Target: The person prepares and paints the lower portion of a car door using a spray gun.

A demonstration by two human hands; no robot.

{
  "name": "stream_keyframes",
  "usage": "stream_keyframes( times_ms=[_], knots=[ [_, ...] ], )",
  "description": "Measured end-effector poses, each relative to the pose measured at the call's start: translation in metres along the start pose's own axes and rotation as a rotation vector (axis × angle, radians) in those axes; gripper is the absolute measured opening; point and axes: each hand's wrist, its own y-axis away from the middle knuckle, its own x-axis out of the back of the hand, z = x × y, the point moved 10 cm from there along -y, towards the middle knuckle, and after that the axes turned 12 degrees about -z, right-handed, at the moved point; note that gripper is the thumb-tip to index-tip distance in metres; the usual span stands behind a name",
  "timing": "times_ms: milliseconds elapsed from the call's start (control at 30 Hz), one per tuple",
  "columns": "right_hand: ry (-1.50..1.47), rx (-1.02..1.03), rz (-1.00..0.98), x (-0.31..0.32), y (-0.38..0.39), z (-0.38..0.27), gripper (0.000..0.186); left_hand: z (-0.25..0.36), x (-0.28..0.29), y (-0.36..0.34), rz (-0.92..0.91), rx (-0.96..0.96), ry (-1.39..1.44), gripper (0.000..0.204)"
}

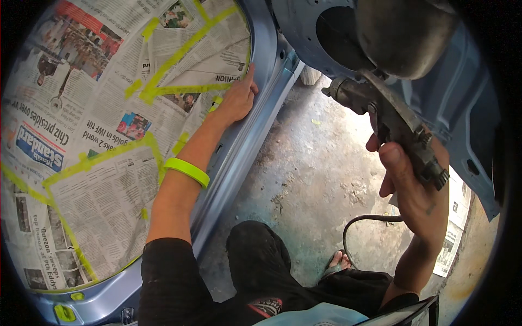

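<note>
My right hand [410,179] is wrapped round a dark spray gun [402,117], its fingers near the trigger. A rounded grey metal cup [408,35] sits at the gun's upper end, and the nozzle points left. My left hand [237,100] holds nothing; it rests on the edge of a blue-grey car door [266,81], fingers stretched along the border of the masking. Newspaper sheets [103,114] cover the door's middle, fixed with yellow-green masking tape [190,43]. A bright yellow-green band [186,171] circles my left forearm.
Blue-grey car bodywork with holes [326,38] stands at the upper right. Between it and the door lies a stained concrete floor [304,157]. A black hose [348,231] curves down beside my foot [338,262]. More newspaper [451,239] lies at the right.
</note>
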Motion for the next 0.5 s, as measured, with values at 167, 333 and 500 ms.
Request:
stream_keyframes(
  times_ms=[167, 333, 500],
  knots=[
    [-0.015, 0.004, 0.000, -0.001, 0.000, -0.001, 0.049, -0.001, 0.003, 0.004, 0.061, -0.028, -0.049, 0.078],
    [-0.005, -0.018, 0.001, 0.002, 0.001, 0.001, 0.052, -0.006, -0.003, 0.000, -0.062, 0.043, 0.002, 0.079],
    [-0.038, 0.025, 0.015, 0.000, 0.002, -0.002, 0.053, -0.016, 0.005, 0.009, 0.083, 0.004, -0.003, 0.080]
  ],
)
